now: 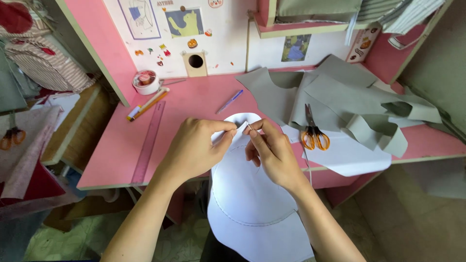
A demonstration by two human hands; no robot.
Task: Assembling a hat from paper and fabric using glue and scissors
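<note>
over a pink desk (194, 104), the left hand (196, 148) and right hand (269, 150) pinch the top edge of a white fabric piece (250, 194) draped toward the lap; the right fingers seem to hold a needle (249, 127). light, limp cloth, best gripped at the hem.

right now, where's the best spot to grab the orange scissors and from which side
Take the orange scissors by the two orange handle loops, coming from the near edge of the pink desk. The loops point toward the person and lie flat on white paper, while the blades point away toward the grey fabric pieces. The right hand is nearest.
</note>
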